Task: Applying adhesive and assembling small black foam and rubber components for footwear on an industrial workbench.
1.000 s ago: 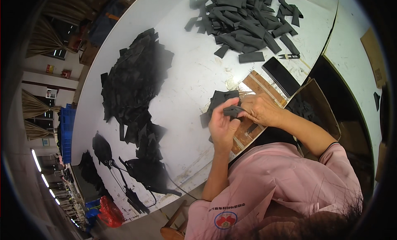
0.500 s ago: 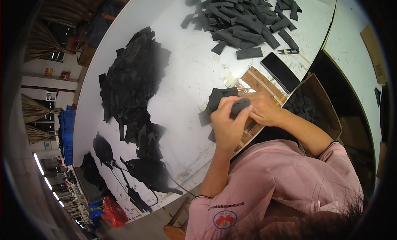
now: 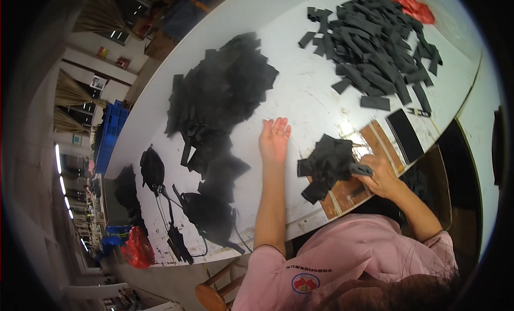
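Right hand (image 3: 381, 174): grey cloth strip (image 3: 361, 170) pinched
Left hand (image 3: 274, 138): nothing held
Beyond brown wooden board (image 3: 349, 194): strip heap (image 3: 375, 48), seemingly done
Board's left: black cloth heap (image 3: 219, 91), seemingly undone

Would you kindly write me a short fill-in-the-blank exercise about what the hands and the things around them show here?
1. The person's ____ hand holds a folded dark fabric piece.
2. The left hand is open and holds ____.
3. The crate at the far left of the table is coloured ____.
4. The person wears a short-sleeved shirt coloured ____.

Missing words: right; nothing; blue; pink.
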